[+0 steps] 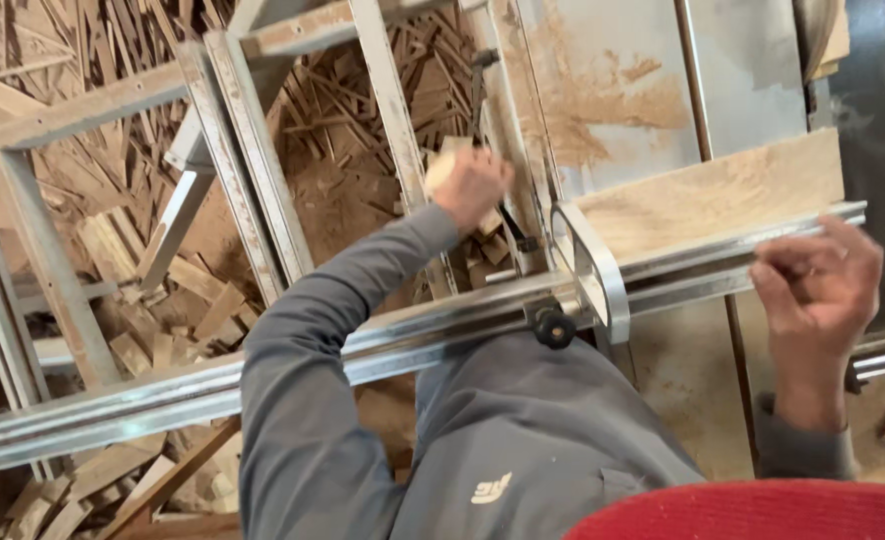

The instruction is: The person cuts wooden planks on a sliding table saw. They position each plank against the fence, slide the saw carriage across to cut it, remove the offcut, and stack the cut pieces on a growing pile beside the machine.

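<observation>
My left hand (471, 186) reaches out over the metal frame, closed around a small pale wooden piece (440, 172). My right hand (815, 282) sits at the right, fingers curled against the end of the metal fence rail (723, 262). A flat wooden board (713, 190) lies on the saw table behind that rail. A black knob (553, 326) sticks out of the rail bracket between my hands.
A dusty metal saw table (613, 90) fills the upper right. Grey metal frame bars (253, 160) cross the left side. Below them, several wood offcuts and sawdust (113, 250) cover the floor. A long metal rail (163, 395) runs across in front of me.
</observation>
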Demonstrator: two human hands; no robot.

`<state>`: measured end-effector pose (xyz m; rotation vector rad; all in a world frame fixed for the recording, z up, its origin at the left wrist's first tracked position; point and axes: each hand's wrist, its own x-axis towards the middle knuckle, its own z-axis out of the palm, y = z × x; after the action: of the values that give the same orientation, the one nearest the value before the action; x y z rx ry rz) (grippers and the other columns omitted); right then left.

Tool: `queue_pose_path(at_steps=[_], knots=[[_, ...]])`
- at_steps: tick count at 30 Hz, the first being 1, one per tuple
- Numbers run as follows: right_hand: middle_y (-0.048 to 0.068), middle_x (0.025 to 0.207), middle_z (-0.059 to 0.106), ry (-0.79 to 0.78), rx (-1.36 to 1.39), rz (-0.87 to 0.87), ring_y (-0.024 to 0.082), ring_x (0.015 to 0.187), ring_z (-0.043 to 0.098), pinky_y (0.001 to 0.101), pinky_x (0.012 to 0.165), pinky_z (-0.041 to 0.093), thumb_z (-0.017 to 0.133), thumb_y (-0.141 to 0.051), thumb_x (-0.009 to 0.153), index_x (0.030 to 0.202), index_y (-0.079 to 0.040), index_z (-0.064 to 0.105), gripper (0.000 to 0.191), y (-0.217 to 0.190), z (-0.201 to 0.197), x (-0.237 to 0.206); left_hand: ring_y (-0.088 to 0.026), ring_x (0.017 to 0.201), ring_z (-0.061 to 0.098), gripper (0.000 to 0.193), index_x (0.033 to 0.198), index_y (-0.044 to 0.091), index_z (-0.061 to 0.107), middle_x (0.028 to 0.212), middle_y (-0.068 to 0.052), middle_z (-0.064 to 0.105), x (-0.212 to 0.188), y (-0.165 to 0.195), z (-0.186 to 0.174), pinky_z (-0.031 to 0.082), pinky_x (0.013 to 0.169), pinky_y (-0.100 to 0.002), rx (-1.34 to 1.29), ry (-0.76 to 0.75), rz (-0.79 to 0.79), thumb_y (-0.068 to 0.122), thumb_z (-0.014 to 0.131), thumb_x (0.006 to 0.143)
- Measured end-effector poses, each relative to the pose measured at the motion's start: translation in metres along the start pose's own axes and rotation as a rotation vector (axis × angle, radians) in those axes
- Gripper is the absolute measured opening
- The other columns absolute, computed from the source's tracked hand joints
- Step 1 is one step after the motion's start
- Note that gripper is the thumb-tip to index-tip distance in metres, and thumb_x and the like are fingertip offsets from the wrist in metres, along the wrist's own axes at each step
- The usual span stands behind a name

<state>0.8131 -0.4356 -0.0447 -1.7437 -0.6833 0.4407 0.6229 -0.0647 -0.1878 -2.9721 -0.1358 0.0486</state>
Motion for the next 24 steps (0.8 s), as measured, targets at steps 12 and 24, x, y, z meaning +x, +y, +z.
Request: queue_pose_path(at_steps=[12, 24], knots=[[0.014, 0.114, 0.065, 0.104, 0.088, -0.066, 0.013, 0.091, 0.064, 0.0231, 0.086, 0.056, 0.067, 0.004, 0.113, 0.146, -0.006, 0.044, 0.042, 0.034, 0.002, -0.041, -0.032, 0.115, 0.066, 0.065, 0.128, 0.032, 0.072, 0.130, -0.002, 0.067, 0.059, -0.041, 0.034, 0.056, 0.081, -0.055, 0.254, -0.204, -0.293, 0.021, 0.061, 0.065], [0.009, 0.124, 0.069, 0.506, -0.283, -0.180, 0.015, 0.111, 0.068, 0.0298, 0.101, 0.058, 0.072, 0.001, 0.107, 0.123, 0.001, 0.065, 0.018, 0.079, -0.090, 0.034, -0.041, 0.081, 0.070, 0.026, 0.106, 0.005, 0.072, 0.090, -0.021, 0.073, 0.021, -0.030, -0.104, 0.054, 0.070, -0.052, -0.909, -0.164, -0.315, 0.025, 0.059, 0.096]])
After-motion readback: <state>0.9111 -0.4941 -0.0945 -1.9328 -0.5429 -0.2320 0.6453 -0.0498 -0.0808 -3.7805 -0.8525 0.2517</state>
